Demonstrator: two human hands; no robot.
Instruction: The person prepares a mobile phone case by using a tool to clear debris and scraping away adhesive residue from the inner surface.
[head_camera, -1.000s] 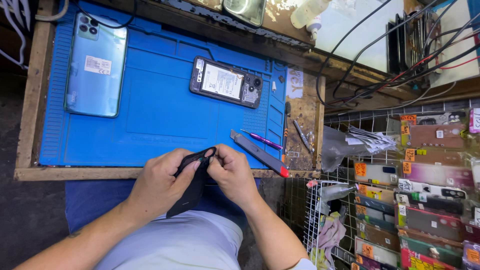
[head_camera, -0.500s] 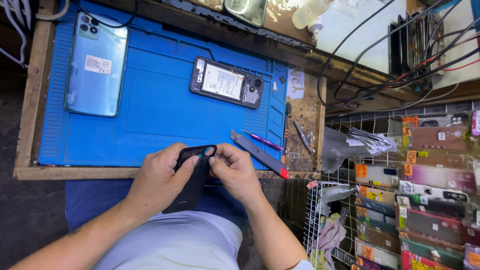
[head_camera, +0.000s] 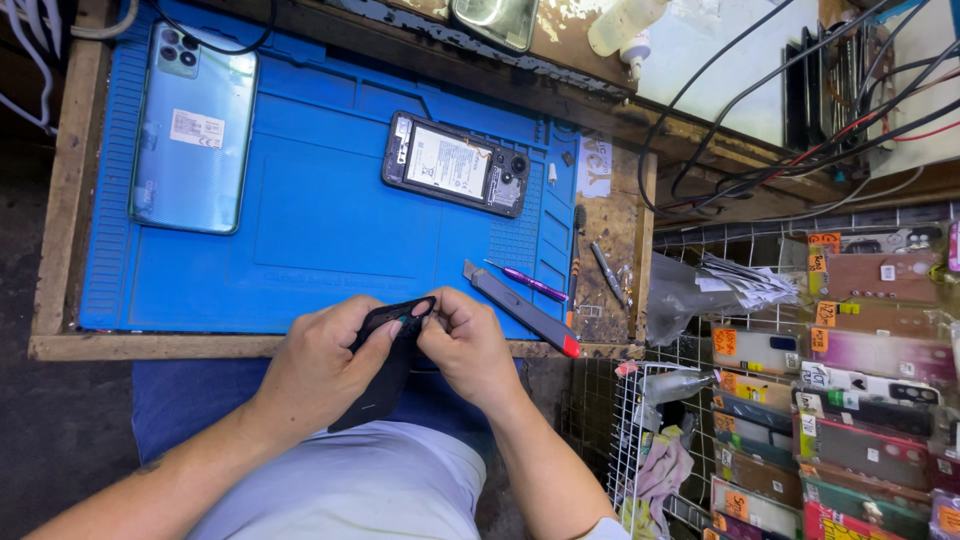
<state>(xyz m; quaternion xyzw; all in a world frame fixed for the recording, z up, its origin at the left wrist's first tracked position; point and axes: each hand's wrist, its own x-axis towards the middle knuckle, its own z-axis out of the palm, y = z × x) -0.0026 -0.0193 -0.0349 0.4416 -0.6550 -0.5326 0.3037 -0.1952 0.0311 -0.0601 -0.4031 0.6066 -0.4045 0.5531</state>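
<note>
Both hands hold a black phone back cover (head_camera: 380, 372) over the near edge of the workbench, above my lap. My left hand (head_camera: 325, 365) grips its left side, thumb near the camera opening at the top. My right hand (head_camera: 470, 345) pinches the top right corner by that opening. On the blue work mat (head_camera: 300, 230) behind them lies an opened phone (head_camera: 455, 165) with its battery and boards exposed. A light blue phone back panel (head_camera: 195, 130) rests at the mat's far left.
A grey utility knife with a red tip (head_camera: 520, 310), a purple tool (head_camera: 530, 283) and a screwdriver (head_camera: 606, 270) lie at the mat's right edge. Cables hang at the top right. A wire rack of packaged phone cases (head_camera: 850, 400) stands to the right.
The black cover has tilted and shifted slightly between my fingers; my right thumb and fingers have moved closer to its camera opening. Everything on the mat stays still.
</note>
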